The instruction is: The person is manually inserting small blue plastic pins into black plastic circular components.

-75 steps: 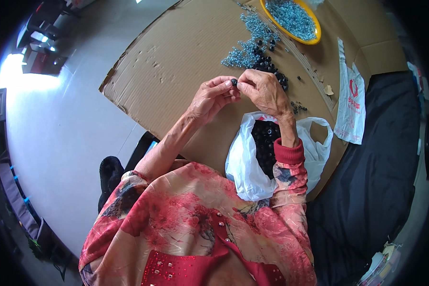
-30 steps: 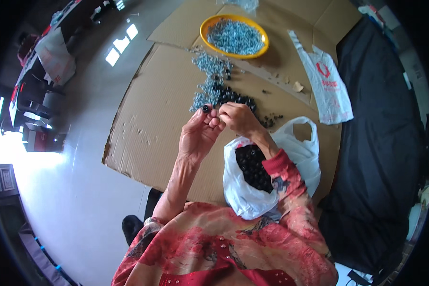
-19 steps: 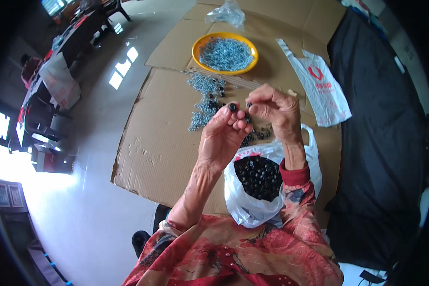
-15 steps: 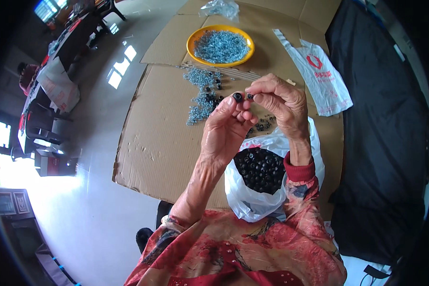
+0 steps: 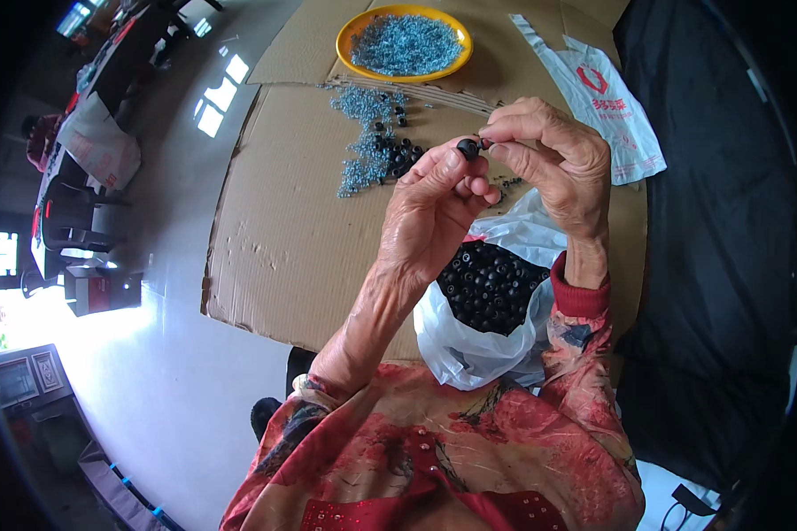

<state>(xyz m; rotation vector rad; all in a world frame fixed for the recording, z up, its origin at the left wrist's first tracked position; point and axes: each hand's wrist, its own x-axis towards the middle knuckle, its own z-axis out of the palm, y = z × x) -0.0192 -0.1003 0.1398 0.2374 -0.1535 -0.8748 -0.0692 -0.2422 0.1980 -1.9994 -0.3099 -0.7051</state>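
Above the cardboard, my left hand (image 5: 434, 199) pinches a small round black piece (image 5: 468, 150) between thumb and forefinger, its other fingers curled. My right hand (image 5: 553, 159) pinches a much smaller dark piece (image 5: 484, 142) right against the black one; its exact kind is too small to make out. Below my hands, a white plastic bag (image 5: 443, 341) gapes open, full of round black pieces (image 5: 491, 288) with hollow centres. Beyond my left hand lies a loose heap of tiny blue-grey shiny pieces (image 5: 363, 104), with several black pieces (image 5: 403, 157) beside it.
A yellow plate (image 5: 345, 57) of the same tiny blue-grey pieces stands at the far side of the cardboard (image 5: 274, 230). A flattened white plastic bag (image 5: 611, 115) with red print lies at far right. Black cloth (image 5: 708, 265) hangs along the right; tiled floor (image 5: 186, 257) is at left.
The black piece has turned from showing its open ring face to its rounded side. My right fingertips have brought the small dark piece up against it. The whole view has shifted slightly.
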